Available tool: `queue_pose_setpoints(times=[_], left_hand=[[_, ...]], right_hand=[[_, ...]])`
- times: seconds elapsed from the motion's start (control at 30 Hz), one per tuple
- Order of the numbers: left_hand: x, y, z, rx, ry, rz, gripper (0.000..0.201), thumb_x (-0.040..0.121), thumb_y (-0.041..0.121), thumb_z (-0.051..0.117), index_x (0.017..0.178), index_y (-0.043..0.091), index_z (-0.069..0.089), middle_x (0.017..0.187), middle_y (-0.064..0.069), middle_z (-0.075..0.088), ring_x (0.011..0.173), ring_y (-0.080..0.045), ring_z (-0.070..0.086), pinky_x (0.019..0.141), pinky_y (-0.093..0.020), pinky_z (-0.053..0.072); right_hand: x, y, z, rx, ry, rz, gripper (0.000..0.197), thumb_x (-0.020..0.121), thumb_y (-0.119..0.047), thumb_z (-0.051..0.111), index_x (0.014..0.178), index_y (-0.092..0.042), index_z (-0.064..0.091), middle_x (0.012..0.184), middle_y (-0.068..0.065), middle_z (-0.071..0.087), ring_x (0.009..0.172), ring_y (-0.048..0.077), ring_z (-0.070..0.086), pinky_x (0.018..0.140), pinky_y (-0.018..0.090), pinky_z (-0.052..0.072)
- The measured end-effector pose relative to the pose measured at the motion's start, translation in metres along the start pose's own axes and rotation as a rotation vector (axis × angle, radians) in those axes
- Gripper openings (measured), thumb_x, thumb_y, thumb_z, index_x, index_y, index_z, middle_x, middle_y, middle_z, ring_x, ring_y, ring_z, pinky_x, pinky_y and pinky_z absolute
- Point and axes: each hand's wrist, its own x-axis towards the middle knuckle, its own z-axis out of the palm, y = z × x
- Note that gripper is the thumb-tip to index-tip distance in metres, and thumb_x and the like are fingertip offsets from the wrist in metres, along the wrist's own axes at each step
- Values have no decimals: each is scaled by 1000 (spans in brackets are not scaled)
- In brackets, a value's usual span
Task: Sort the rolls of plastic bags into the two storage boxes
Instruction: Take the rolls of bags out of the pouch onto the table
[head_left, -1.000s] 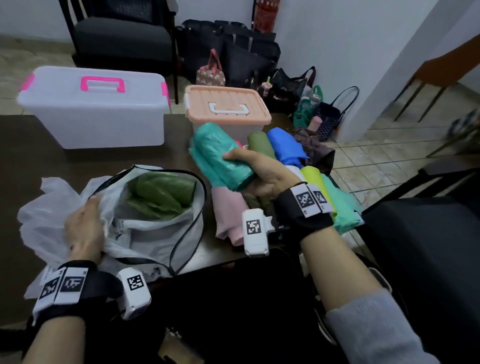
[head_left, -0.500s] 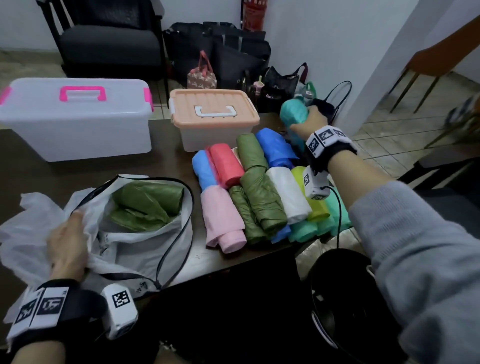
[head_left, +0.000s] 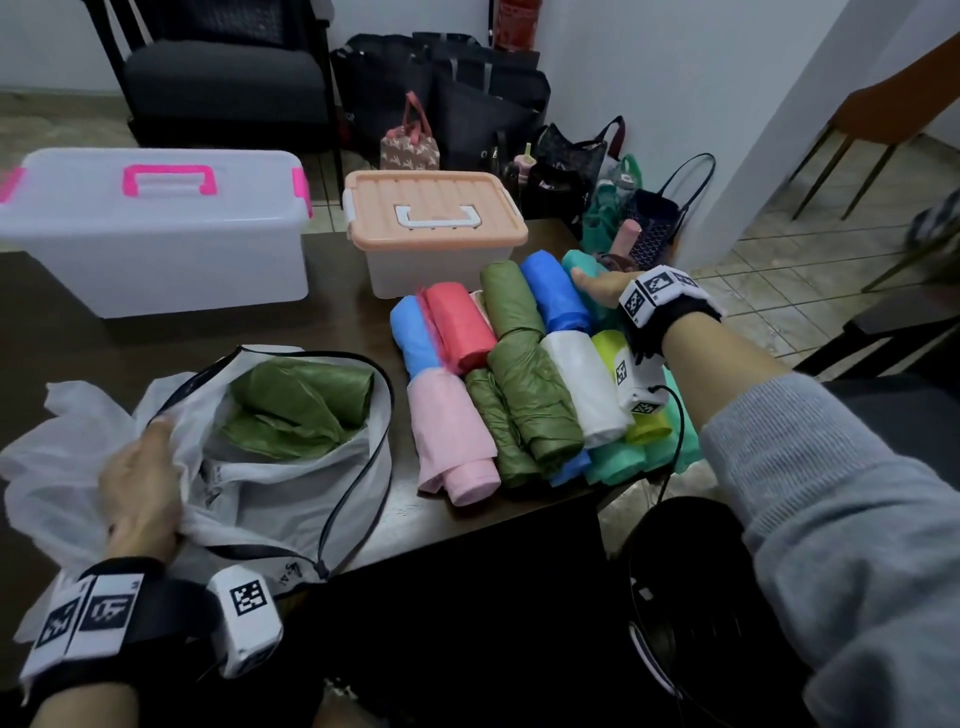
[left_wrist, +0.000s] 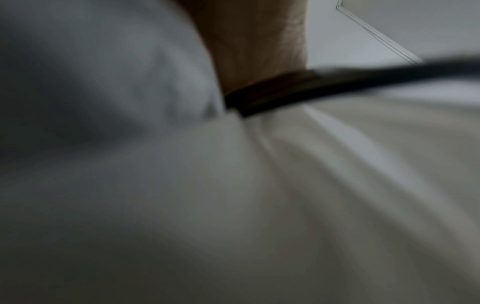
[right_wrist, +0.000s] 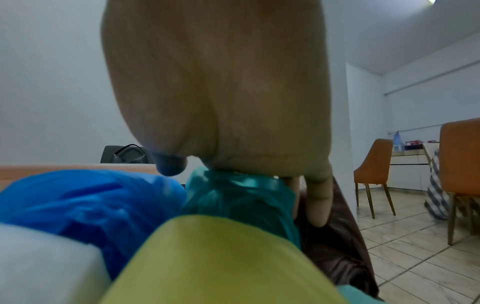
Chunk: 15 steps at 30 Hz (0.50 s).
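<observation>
Now the right hand lies on top of the teal roll at the far right of the table, thumb on its left flank, fingers curving over the right side (a loose grasp, seen clearest in the right wrist view). That roll lies flat, long axis running away from the person toward the back edge, just beside the blue roll and parallel to it. The whole pile follows the same heading: red roll, olive roll, white roll, pink roll, all packed side by side in two rows. Behind them stand both storage boxes, lids on: the peach-lidded box touching the back row, the pink-handled box well off to the left. The left hand grips the rim of the white drawstring bag, fabric bunched in its fingers, green rolls inside. Small print on the bag's hem is too tiny to read
</observation>
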Motion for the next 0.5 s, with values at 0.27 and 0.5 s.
queue_pose_setpoints(times=[0.27,0.5], left_hand=[[6,-7,0,-1,1,-50,43,93,45,43,90,4,56,84,-14,48,80,-24,43,68,-37,33],[2,-3,0,-9,9,-66,39,95,44,42,95,7,56,91,-14,50,84,-23,44,73,-34,32]], right_hand=[[10,3,-12,95,87,28,68,99,-53,15,143,-6,36,148,22,33,137,37,30,113,41,20],[20,15,-11,148,90,126,60,100,-46,25,144,-6,35,152,17,28,140,32,26,115,33,17]])
